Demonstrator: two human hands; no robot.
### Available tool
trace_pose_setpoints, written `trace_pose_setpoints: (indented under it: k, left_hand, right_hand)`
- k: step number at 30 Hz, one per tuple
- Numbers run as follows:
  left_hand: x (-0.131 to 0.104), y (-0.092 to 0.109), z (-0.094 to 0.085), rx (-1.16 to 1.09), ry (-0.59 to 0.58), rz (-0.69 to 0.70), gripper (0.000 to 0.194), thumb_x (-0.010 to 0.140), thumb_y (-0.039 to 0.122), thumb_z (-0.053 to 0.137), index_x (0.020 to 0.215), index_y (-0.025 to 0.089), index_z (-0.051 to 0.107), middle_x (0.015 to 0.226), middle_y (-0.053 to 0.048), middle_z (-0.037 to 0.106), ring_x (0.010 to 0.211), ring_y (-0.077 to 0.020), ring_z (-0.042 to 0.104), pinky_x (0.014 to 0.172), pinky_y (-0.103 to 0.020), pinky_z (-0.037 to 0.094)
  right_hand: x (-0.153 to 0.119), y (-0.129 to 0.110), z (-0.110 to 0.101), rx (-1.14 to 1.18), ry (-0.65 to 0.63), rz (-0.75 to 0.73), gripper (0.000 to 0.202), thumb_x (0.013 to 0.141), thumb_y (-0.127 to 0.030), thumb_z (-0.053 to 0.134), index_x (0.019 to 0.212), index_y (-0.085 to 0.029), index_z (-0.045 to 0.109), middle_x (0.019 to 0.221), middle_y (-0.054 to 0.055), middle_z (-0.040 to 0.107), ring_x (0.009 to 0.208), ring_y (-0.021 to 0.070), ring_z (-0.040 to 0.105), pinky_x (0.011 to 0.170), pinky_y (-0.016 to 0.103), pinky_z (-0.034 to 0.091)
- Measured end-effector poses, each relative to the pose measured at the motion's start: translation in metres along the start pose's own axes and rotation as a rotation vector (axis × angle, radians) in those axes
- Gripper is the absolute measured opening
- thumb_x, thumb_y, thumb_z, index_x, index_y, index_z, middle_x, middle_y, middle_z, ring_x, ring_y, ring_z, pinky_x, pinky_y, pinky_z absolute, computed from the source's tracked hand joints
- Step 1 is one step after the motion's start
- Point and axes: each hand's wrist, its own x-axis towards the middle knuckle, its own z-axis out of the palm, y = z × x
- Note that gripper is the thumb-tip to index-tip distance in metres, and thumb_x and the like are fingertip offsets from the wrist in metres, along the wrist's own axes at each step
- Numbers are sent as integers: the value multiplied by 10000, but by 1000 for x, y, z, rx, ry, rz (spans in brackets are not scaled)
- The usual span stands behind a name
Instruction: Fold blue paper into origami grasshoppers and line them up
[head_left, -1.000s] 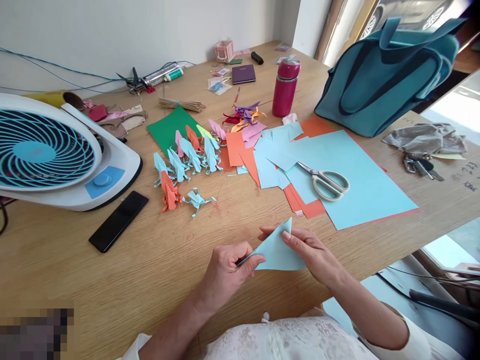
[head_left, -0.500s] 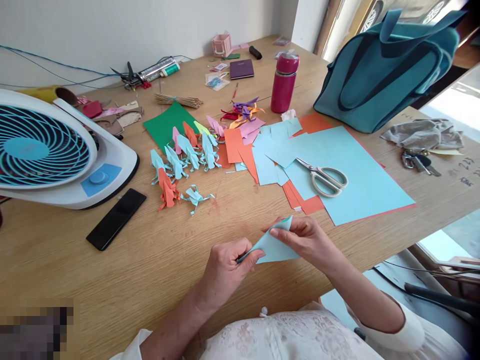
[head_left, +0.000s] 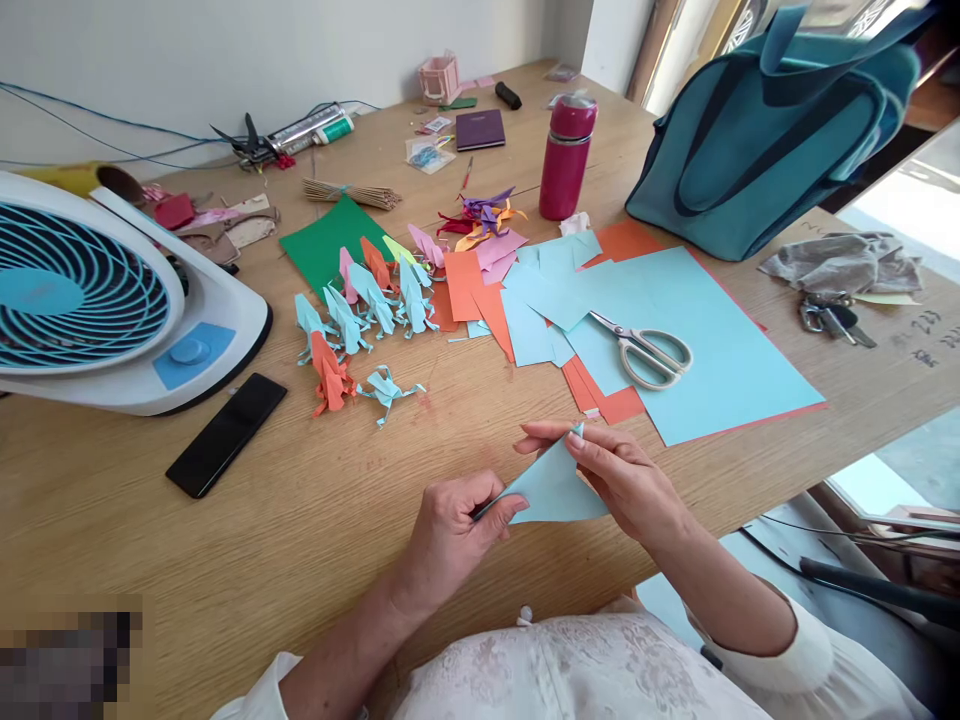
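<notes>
A folded light blue paper (head_left: 553, 485), roughly a triangle, is held between my two hands over the front of the table. My left hand (head_left: 469, 510) pinches its left corner, thumb on top. At the upper right corner, my right hand (head_left: 615, 465) grips the paper with the thumb on its face and the fingers behind. Beyond my hands, scissors (head_left: 649, 352) lie on a large light blue sheet (head_left: 735, 345). Several folded blue paper figures (head_left: 379, 300) stand at the table's middle, with an orange one (head_left: 330, 375) and a spread-out blue one (head_left: 388, 392) nearer me.
A fan (head_left: 112, 300) and a black phone (head_left: 227, 435) are at the left. A magenta bottle (head_left: 568, 160) stands behind the paper pieces, with a teal bag (head_left: 765, 150) at the back right. Keys (head_left: 836, 318) and a grey cloth (head_left: 844, 265) lie at the right.
My right thumb has moved up to the paper's top corner, and my right fingers reach further out behind it. More of the paper's face shows. The whole view has shifted slightly.
</notes>
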Motion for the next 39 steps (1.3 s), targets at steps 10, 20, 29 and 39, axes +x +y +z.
trace_pose_setpoints:
  k: [10, 20, 29, 39]
  left_hand:
    - [-5, -9, 5, 0, -16, -20, 377, 951, 321, 587, 616, 163, 519, 518, 72, 565, 476, -40, 504, 534, -166, 354]
    - [-4, -6, 5, -33, -23, -27, 400, 951, 338, 582, 600, 161, 507, 516, 67, 551, 471, -40, 457, 526, -175, 337]
    - [2, -2, -4, -63, -13, -53, 406, 933, 357, 604, 587, 158, 526, 513, 52, 560, 470, -48, 443, 511, -189, 326]
    - [8, -10, -17, -381, 76, -199, 194, 888, 354, 655, 875, 162, 680, 708, 0, 667, 577, -93, 575, 557, -199, 457]
  right_hand:
    - [6, -11, -30, 9, 270, -225, 317, 932, -461, 580, 1176, -316, 721, 1201, 40, 715, 948, 184, 634, 798, 307, 501]
    - [7, -2, -10, -23, 147, -21, 263, 855, -480, 681, 958, -272, 805, 956, 59, 778, 911, 192, 664, 738, 284, 506]
    - [5, 1, -15, -128, -26, 19, 310, 825, -488, 716, 1019, -252, 770, 902, 34, 735, 771, 167, 607, 649, 283, 471]
    - [9, 13, -5, -54, 222, 24, 293, 754, -515, 772, 672, -236, 741, 620, -4, 651, 592, 160, 556, 556, 302, 434]
